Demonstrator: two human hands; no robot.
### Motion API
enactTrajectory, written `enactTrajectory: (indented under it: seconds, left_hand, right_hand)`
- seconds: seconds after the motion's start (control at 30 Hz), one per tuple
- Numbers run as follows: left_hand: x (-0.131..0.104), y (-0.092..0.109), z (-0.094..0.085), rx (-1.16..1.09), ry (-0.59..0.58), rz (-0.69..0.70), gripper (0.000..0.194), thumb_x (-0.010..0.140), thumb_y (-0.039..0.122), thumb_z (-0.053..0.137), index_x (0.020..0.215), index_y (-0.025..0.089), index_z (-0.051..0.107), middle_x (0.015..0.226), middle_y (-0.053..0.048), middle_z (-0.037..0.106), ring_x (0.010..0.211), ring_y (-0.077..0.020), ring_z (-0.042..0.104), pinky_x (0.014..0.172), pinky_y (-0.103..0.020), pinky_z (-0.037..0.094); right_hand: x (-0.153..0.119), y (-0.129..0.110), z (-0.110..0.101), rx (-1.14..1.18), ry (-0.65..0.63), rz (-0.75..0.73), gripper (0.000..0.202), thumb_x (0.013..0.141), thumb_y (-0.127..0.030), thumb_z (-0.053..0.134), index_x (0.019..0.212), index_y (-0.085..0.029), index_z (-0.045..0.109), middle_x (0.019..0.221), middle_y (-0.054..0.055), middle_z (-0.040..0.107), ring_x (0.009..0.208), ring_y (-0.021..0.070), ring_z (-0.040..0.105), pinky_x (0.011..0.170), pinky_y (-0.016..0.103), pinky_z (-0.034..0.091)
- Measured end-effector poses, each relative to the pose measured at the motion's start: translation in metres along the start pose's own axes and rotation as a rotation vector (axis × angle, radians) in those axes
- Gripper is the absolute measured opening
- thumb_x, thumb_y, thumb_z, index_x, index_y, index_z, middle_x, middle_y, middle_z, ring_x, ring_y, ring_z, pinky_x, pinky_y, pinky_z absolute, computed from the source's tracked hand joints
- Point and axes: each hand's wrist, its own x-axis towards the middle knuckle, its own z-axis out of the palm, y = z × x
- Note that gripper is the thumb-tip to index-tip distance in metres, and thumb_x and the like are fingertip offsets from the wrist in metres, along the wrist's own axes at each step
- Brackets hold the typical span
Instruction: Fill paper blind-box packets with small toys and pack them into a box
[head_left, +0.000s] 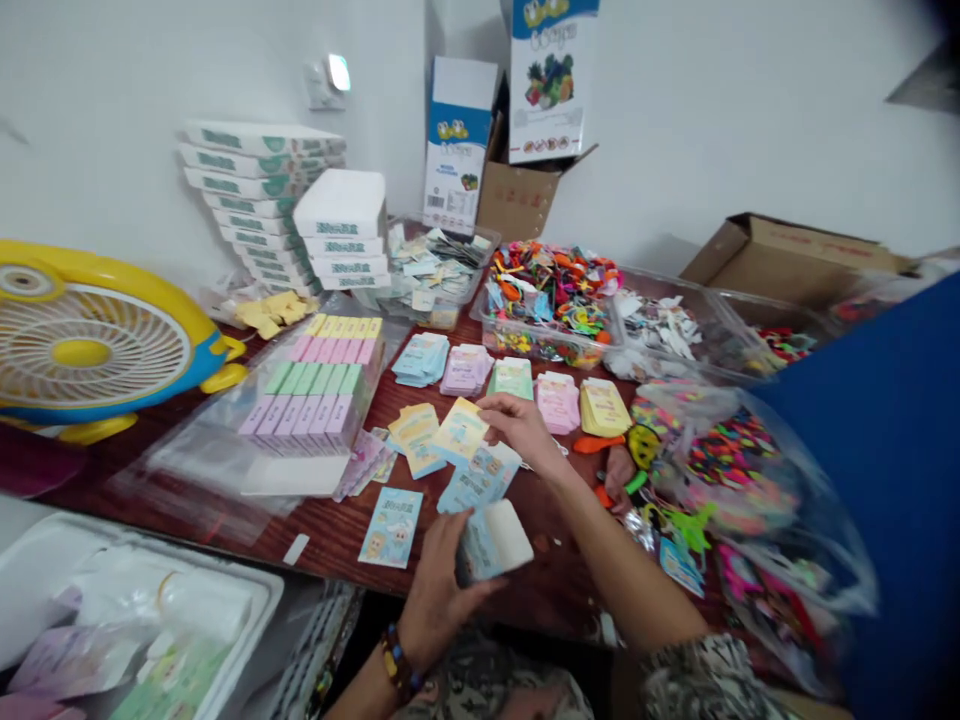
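Left hand (441, 572) is gripping a light-blue pack (486, 545) near the front edge of the counter (553, 578); right hand (521, 430) is pinching a yellow card (459, 432), farther back. Blue cards (480, 480) are lying between them.

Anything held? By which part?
Left hand: light-blue pack, gripped at its left end. Right hand: yellow card, apparently pinched at its right edge.
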Motion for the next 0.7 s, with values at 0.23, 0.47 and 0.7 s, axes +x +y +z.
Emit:
enactTrajectory:
  seconds: [0.23, 0.47, 0.7]
  left_hand:
    - [0.026, 0.023, 0.000, -0.044, 0.018, -0.016, 0.067, 0.076, 0.039, 0.077, 0.132, 0.024, 0.043, 0.128, -0.009, 0.058, 0.119, -0.0278, 0.057, 0.102, -0.046, 0.046]
    - [0.034, 0.037, 0.013, -0.010, -0.057, 0.060, 0.070, 0.078, 0.038, 0.076, 0.136, 0.024, 0.040, 0.128, -0.010, 0.057, 0.120, -0.0270, 0.056, 0.104, -0.044, 0.045]
    - [0.038, 0.035, 0.014, 0.089, -0.082, 0.113, 0.074, 0.079, 0.034, 0.075, 0.142, 0.025, 0.035, 0.129, -0.010, 0.053, 0.123, -0.0276, 0.053, 0.106, -0.045, 0.044]
  right_hand:
    - [-0.135, -0.004, -0.050, 0.010, 0.415, -0.146, 0.023, 0.086, -0.035, 0.066, 0.104, -0.021, 0.073, 0.067, -0.001, 0.063, 0.053, 0.0121, 0.059, 0.052, 0.025, 0.050]
    - [-0.168, 0.012, -0.050, -0.232, 0.515, -0.239, 0.022, 0.094, -0.029, 0.055, 0.106, -0.021, 0.071, 0.077, 0.001, 0.062, 0.058, 0.0121, 0.062, 0.057, 0.025, 0.050]
    - [-0.176, 0.018, -0.044, -0.385, 0.426, -0.277, 0.023, 0.096, -0.026, 0.051, 0.108, -0.024, 0.070, 0.087, 0.004, 0.065, 0.076, 0.0154, 0.065, 0.070, 0.027, 0.051]
